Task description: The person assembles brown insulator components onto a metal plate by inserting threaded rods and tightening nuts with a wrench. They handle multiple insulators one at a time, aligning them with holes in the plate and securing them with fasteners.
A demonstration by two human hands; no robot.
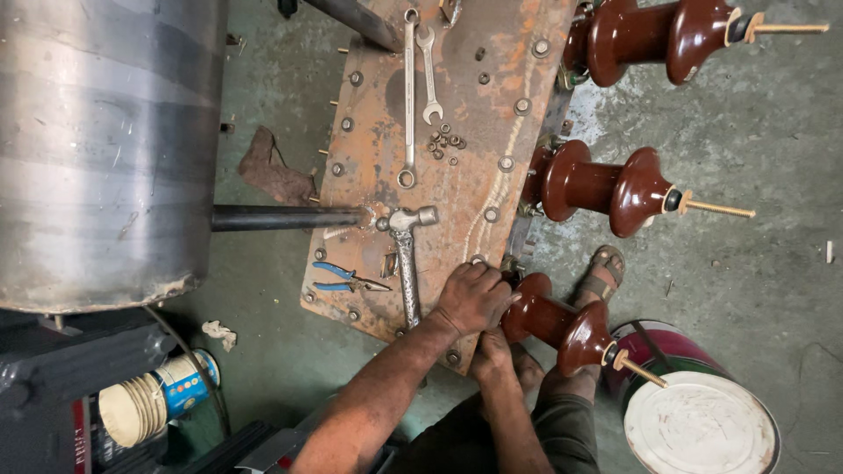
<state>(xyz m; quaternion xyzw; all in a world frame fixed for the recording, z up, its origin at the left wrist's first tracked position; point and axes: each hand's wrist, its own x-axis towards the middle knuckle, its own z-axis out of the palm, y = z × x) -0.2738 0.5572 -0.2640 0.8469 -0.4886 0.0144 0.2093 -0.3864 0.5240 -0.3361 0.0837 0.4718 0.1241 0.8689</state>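
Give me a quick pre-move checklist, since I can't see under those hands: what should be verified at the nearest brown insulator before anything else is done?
1. Both hands at the base of the nearest insulator: ok; left hand above, right hand below.
2. Grip on a fastener there: cannot tell, fingers hide it.
3. Spanners within reach on the rusty plate: ok.
4. Loose nuts gathered on the plate: ok.
5. Hammer and blue-handled pliers lying apart from the hands: ok.
6. Sandalled foot beside the insulator: not ok, close.
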